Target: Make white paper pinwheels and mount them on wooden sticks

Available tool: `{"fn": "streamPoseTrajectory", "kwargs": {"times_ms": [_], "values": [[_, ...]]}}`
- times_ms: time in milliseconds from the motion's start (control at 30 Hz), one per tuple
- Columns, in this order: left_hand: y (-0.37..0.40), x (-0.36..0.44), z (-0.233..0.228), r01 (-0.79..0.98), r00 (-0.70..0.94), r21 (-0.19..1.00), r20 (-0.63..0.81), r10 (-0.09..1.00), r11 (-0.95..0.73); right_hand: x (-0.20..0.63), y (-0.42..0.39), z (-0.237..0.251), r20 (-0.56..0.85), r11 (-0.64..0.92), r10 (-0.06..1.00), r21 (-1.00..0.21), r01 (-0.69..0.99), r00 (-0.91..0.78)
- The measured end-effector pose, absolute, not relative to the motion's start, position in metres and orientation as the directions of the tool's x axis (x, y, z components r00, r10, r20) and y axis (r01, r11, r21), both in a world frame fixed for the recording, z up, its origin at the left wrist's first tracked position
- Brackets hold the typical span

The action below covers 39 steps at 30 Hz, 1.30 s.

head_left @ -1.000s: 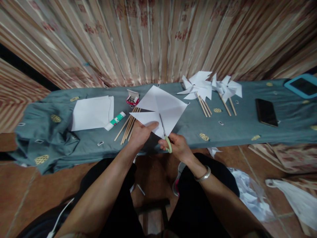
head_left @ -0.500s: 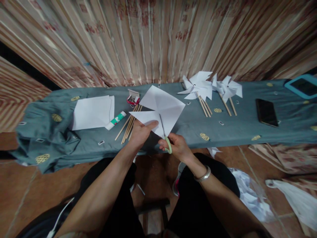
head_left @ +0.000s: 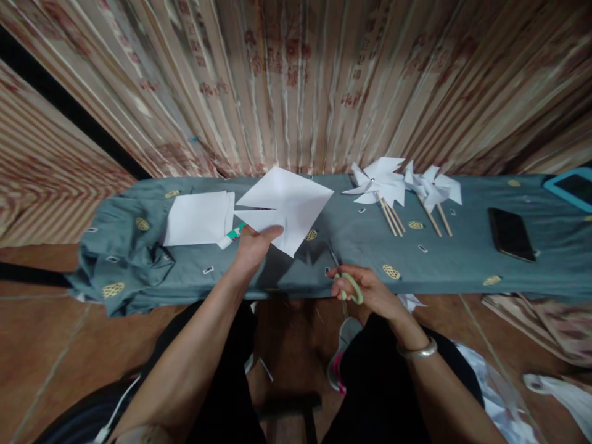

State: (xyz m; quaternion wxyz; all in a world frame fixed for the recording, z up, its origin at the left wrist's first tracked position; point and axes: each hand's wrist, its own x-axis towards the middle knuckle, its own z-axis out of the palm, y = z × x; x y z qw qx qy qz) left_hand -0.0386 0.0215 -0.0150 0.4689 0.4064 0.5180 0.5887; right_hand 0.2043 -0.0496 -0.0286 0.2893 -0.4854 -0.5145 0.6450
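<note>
My left hand (head_left: 253, 245) pinches a white square of creased paper (head_left: 287, 206) by its near edge and holds it above the grey-green cloth (head_left: 439, 265). The paper has slits cut in from its corners. To the right, my right hand (head_left: 365, 290) grips green-handled scissors (head_left: 345, 280); their blades point up and away, clear of the paper. A stack of white sheets (head_left: 197, 217) and a glue stick (head_left: 234, 235) lie just left of the held paper.
Two finished white paper pinwheels (head_left: 382, 182) (head_left: 435, 185) on wooden sticks lie at the back right. A black phone (head_left: 511, 233) and a blue-framed tablet (head_left: 571, 188) lie further right. A striped curtain hangs behind. Paper scraps and plastic bags lie on the floor, right.
The scissors have come out of the paper and my right hand has dropped to the right. My left hand has carried the paper to the left, hiding the sticks and small box.
</note>
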Motion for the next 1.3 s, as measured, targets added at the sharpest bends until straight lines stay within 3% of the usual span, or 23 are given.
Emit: {"fn": "streamPoseTrajectory", "kwargs": {"times_ms": [133, 267, 500, 733, 833, 933, 1100, 1300], "values": [[0.014, -0.042, -0.015, -0.024, -0.152, 0.998, -0.056, 0.987, 0.053, 0.22, -0.037, -0.027, -0.196, -0.197, 0.975, -0.98, 0.004, -0.103], [0.003, -0.035, -0.017, 0.031, -0.028, 0.993, -0.116, 0.993, 0.117, 0.228, -0.023, -0.026, -0.15, -0.14, 0.986, -0.981, -0.135, 0.072], [-0.014, -0.022, -0.022, 0.121, 0.231, 0.957, -0.287, 0.93, 0.265, 0.227, -0.011, -0.024, -0.128, -0.124, 0.992, -0.982, -0.146, 0.018], [-0.014, -0.022, -0.034, 0.16, 0.236, 0.946, -0.313, 0.92, 0.281, 0.216, -0.013, -0.027, -0.213, -0.222, 0.974, -0.965, -0.143, -0.074], [-0.011, -0.022, -0.03, 0.095, 0.195, 0.955, -0.295, 0.935, 0.281, 0.211, -0.012, -0.027, -0.218, -0.219, 0.976, -0.955, -0.199, -0.025], [-0.008, -0.02, -0.022, -0.121, 0.172, 0.947, -0.276, 0.946, 0.298, 0.208, -0.007, -0.026, -0.206, -0.151, 0.969, -0.933, -0.325, 0.14], [-0.01, -0.009, -0.012, -0.484, 0.163, 0.808, -0.295, 0.942, 0.337, 0.205, 0.005, -0.028, -0.229, -0.021, 0.897, -0.877, -0.48, 0.378], [-0.02, 0.019, -0.016, -0.457, 0.235, 0.795, -0.325, 0.916, 0.399, 0.19, 0.012, -0.038, -0.154, 0.054, 0.903, -0.885, -0.463, 0.4]]}}
